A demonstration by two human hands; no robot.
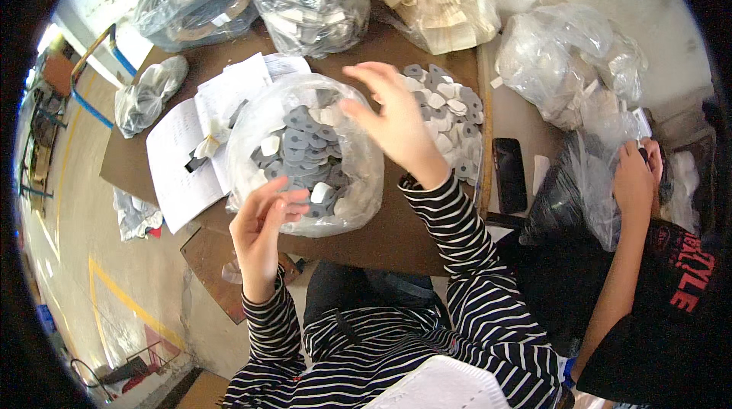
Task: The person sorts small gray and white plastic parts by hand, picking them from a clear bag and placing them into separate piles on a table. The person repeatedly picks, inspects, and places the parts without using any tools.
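Note:
A clear plastic bag stands open-mouthed on the brown table in front of me. Inside it are many flat grey pieces with holes and some small white rounded pieces. My left hand hovers at the bag's near left rim, fingers slightly bent and apart, with nothing visible in it. Over the bag's right rim is my right hand, its thumb and fingers spread and empty. A loose pile of similar grey and white pieces lies right of the bag, partly hidden behind my right hand and wrist.
An open notebook and loose papers lie left of the bag. Filled plastic bags line the table's back. A black phone rests on the right. A co-worker's hands handle a clear bag at far right, beside a black bag.

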